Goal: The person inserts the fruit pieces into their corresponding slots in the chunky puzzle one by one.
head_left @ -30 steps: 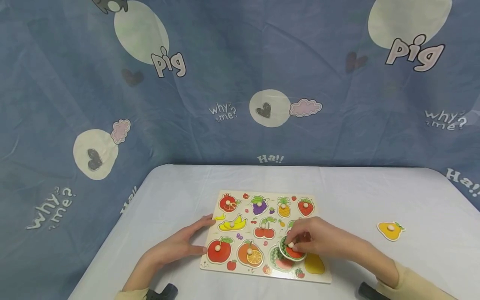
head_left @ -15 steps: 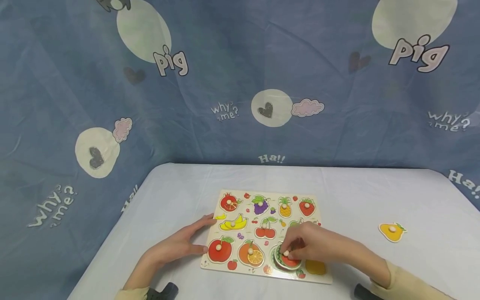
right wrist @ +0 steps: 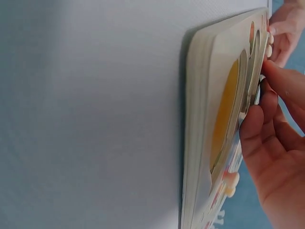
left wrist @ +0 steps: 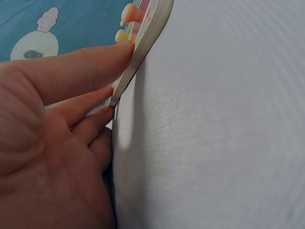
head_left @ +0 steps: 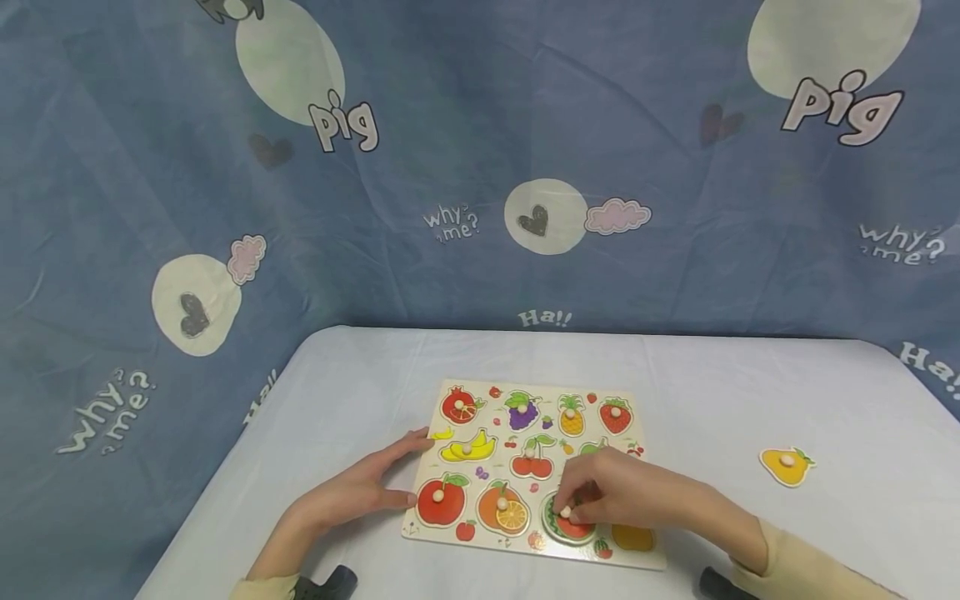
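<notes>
A wooden fruit peg puzzle board [head_left: 491,538] lies on the white-covered table. My right hand [head_left: 630,487] pinches the small white knob of the watermelon piece [head_left: 581,532] between thumb and fingers. That piece sits over its recess in the front row, slightly off its outline; whether it is fully seated I cannot tell. My left hand [head_left: 352,493] touches the board's left edge with thumb and extended fingers. In the left wrist view the thumb [left wrist: 90,71] presses the board's side. Part of the middle row is hidden behind my right hand.
A yellow pear piece [head_left: 787,472] lies on the table to the right of the board. Its yellow recess [head_left: 632,538] shows at the board's front right corner. Knobbed pieces such as the apple [head_left: 448,505] and orange [head_left: 491,510] sit in their recesses. A blue printed curtain [head_left: 450,283] hangs behind.
My right hand has moved left and slightly down with the watermelon piece, bringing it over its recess. The left hand stays at the board's edge.
</notes>
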Motion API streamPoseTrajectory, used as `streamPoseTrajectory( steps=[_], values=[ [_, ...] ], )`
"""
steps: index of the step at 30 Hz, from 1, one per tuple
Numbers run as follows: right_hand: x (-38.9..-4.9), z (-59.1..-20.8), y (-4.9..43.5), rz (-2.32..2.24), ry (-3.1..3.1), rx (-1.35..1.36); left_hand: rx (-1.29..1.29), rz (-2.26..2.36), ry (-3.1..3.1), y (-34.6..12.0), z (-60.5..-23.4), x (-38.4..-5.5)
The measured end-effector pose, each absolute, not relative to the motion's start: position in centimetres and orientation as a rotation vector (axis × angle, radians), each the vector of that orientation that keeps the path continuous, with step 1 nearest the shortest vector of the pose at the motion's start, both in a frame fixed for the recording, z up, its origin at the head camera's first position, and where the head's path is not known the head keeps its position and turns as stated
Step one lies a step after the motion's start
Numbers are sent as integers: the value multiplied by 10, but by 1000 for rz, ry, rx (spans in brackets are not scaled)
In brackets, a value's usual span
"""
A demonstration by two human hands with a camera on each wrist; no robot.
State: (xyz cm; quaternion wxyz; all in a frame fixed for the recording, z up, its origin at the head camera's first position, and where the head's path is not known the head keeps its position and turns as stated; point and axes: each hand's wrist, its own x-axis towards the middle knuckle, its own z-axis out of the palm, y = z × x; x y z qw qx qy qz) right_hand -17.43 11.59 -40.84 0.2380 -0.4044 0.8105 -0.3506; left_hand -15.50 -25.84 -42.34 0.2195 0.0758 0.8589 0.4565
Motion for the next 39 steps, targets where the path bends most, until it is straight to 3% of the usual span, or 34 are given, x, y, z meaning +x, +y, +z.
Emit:
streamPoseTrajectory(
  steps=[39],
  values=[
    [-171,-406,119,-903,2290,-1058,203,1239,2390,-258,-423,-155]
  ],
)
